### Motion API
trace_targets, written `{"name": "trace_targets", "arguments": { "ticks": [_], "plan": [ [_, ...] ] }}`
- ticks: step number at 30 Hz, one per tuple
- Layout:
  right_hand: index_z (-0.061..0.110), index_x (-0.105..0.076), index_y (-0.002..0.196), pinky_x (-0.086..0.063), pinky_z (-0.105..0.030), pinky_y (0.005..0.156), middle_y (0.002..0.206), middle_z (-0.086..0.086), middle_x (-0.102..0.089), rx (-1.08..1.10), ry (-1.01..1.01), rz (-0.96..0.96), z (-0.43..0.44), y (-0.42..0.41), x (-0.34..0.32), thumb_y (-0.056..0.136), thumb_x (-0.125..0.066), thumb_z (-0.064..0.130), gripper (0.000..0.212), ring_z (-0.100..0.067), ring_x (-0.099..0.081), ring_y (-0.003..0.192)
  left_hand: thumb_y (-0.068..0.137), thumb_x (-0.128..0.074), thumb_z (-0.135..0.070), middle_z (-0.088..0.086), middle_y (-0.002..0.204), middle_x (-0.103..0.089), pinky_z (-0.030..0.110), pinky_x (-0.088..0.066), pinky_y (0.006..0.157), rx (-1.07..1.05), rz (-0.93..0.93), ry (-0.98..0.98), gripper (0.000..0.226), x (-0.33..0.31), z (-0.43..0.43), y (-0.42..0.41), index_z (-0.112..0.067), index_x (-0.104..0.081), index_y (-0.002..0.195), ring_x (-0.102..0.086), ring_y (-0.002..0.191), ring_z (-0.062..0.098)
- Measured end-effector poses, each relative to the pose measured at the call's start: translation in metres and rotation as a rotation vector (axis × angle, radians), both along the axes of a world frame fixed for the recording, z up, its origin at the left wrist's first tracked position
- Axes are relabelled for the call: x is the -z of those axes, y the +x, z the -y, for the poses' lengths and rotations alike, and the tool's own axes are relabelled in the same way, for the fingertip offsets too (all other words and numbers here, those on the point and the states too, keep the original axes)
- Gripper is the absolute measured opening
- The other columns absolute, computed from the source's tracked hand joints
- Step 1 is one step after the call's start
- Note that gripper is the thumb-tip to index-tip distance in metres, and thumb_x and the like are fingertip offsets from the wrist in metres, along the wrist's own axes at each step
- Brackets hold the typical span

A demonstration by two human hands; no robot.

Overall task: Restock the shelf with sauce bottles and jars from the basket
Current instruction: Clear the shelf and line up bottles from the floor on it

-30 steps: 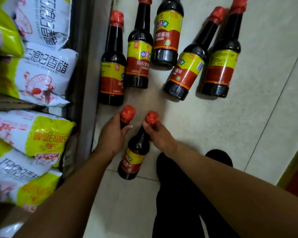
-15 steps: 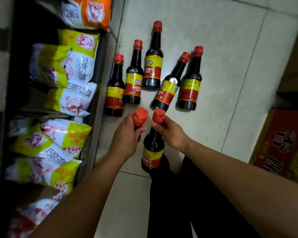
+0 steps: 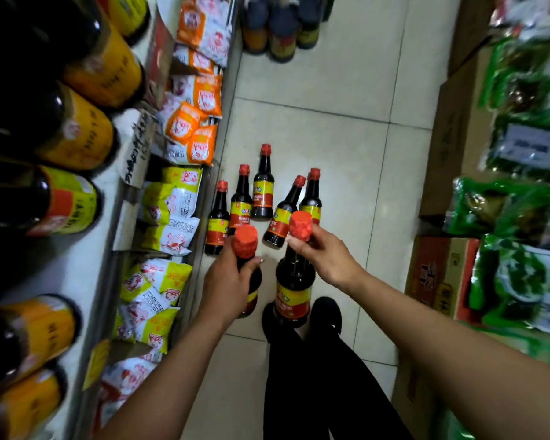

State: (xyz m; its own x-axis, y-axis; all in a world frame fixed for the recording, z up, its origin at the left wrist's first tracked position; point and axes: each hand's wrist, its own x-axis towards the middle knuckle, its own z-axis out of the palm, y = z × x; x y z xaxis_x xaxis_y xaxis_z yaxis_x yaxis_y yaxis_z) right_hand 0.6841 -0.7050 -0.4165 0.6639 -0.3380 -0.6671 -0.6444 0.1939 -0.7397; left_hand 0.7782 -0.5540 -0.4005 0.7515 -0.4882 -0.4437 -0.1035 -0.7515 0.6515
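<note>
**Two soy sauce bottles in hand above the tiled floor**

Your left hand point(image 3: 226, 282) is wrapped around the upper body of a dark glass sauce bottle with a red cap point(image 3: 245, 246). The thumb lies across its front, and the cap pokes up above your fingers. Your right hand point(image 3: 326, 260) pinches a second dark red-capped bottle with a yellow and red label point(image 3: 294, 281) by the neck, just under the cap, so the body hangs below your fingers. Both bottles sit in the centre of the frame, close side by side but apart, and are held above the pale tiled floor point(image 3: 331, 138).

Just above your hands in the frame, five more dark bottles with red caps point(image 3: 262, 192) are grouped on the tiles. One of them tilts toward its neighbour.

The white metal shelf point(image 3: 73, 274) runs down the left edge. Its upper level carries large dark bottles with yellow labels point(image 3: 77, 134), blurred. Below them lie yellow and white pouches point(image 3: 169, 201), with orange and white pouches point(image 3: 197, 100) further up the frame.

Brown cardboard boxes point(image 3: 458, 138) and green packets point(image 3: 527, 90) fill the right side. Your black trousers point(image 3: 315, 392) and a black shoe point(image 3: 326, 315) show at lower centre. Another cluster of dark bottles point(image 3: 280, 30) stands at the top centre.
</note>
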Motion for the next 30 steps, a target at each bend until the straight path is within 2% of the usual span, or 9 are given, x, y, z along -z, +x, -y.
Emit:
{"name": "trace_targets", "arguments": {
  "ticks": [3, 7, 9, 14, 17, 21, 23, 26, 30],
  "plan": [
    [0.029, -0.057, 0.105, -0.044, -0.037, 0.100, 0.110, 0.002, -0.062, -0.001, -0.026, 0.037, 0.007, -0.006, -0.060, 0.086, -0.059, 0.038, 0.021, -0.018, -0.056, 0.110, 0.086, -0.060, -0.021, 0.010, 0.111, -0.060, 0.025, -0.036, 0.079, -0.042, -0.013, -0.034, 0.039, -0.061, 0.004, -0.002, -0.011, -0.046, 0.121, -0.055, 0.104, 0.027],
    [0.039, -0.056, 0.095, -0.045, -0.035, 0.097, 0.104, 0.005, -0.063, -0.003, -0.063, 0.074, 0.013, -0.014, -0.135, 0.084, -0.061, 0.041, 0.013, -0.017, -0.058, 0.106, 0.087, -0.060, -0.021, 0.004, 0.095, -0.059, 0.025, -0.034, 0.070, -0.085, 0.013, -0.066, 0.029, -0.138, 0.006, -0.005, -0.013, -0.047, 0.111, -0.056, 0.092, 0.025],
    [0.038, -0.057, 0.092, -0.047, -0.037, 0.096, 0.104, 0.002, -0.065, 0.001, -0.077, 0.090, 0.016, -0.018, -0.172, 0.083, -0.061, 0.041, 0.010, -0.018, -0.061, 0.103, 0.087, -0.060, -0.021, 0.003, 0.093, -0.058, 0.023, -0.032, 0.068, -0.088, 0.049, -0.088, 0.027, -0.174, 0.004, -0.006, -0.011, -0.047, 0.109, -0.055, 0.090, 0.022],
    [0.033, -0.060, 0.090, -0.047, -0.041, 0.097, 0.103, -0.001, -0.067, 0.026, -0.103, 0.156, 0.019, -0.028, -0.249, 0.078, -0.064, 0.045, 0.017, -0.019, -0.062, 0.103, 0.088, -0.058, -0.024, -0.006, 0.100, -0.054, 0.022, -0.035, 0.082, -0.141, 0.029, -0.149, 0.035, -0.245, -0.001, -0.013, -0.016, -0.045, 0.119, -0.049, 0.095, 0.011],
    [0.034, -0.061, 0.087, -0.048, -0.039, 0.095, 0.098, 0.003, -0.067, 0.002, -0.145, 0.195, 0.020, -0.032, -0.291, 0.081, -0.063, 0.042, 0.011, -0.017, -0.062, 0.100, 0.088, -0.058, -0.023, -0.007, 0.103, -0.053, 0.021, -0.033, 0.084, -0.191, 0.035, -0.216, 0.037, -0.281, -0.007, -0.018, -0.017, -0.043, 0.122, -0.048, 0.097, 0.010],
    [0.031, -0.059, 0.086, -0.047, -0.032, 0.092, 0.093, 0.006, -0.065, -0.039, -0.226, 0.236, 0.020, -0.034, -0.334, 0.086, -0.061, 0.032, 0.002, -0.018, -0.061, 0.100, 0.087, -0.060, -0.021, -0.004, 0.103, -0.053, 0.012, -0.031, 0.074, -0.236, 0.075, -0.278, 0.036, -0.320, -0.017, -0.023, -0.014, -0.045, 0.119, -0.048, 0.096, 0.011],
    [0.030, -0.058, 0.083, -0.047, -0.026, 0.088, 0.089, 0.009, -0.064, -0.060, -0.261, 0.260, 0.016, -0.035, -0.357, 0.087, -0.060, 0.030, 0.004, -0.014, -0.060, 0.094, 0.087, -0.059, -0.020, -0.002, 0.103, -0.055, 0.013, -0.031, 0.072, -0.216, 0.103, -0.326, 0.032, -0.338, -0.024, -0.026, -0.015, -0.046, 0.116, -0.050, 0.098, 0.014],
    [0.030, -0.057, 0.081, -0.047, -0.013, 0.076, 0.083, 0.011, -0.062, -0.087, -0.271, 0.305, 0.011, -0.036, -0.382, 0.088, -0.059, 0.028, 0.008, -0.006, -0.059, 0.083, 0.088, -0.059, -0.021, 0.001, 0.111, -0.056, 0.015, -0.032, 0.078, -0.195, 0.143, -0.349, 0.039, -0.361, -0.031, -0.031, -0.011, -0.045, 0.123, -0.050, 0.104, 0.014],
    [0.029, -0.055, 0.077, -0.046, -0.024, 0.081, 0.078, 0.012, -0.060, -0.121, -0.298, 0.354, 0.006, -0.038, -0.401, 0.088, -0.059, 0.025, 0.012, -0.006, -0.057, 0.080, 0.086, -0.059, -0.027, -0.005, 0.120, -0.051, 0.019, -0.030, 0.092, -0.230, 0.147, -0.390, 0.052, -0.383, -0.041, -0.036, -0.017, -0.039, 0.133, -0.044, 0.110, 0.008]
  ]
}}
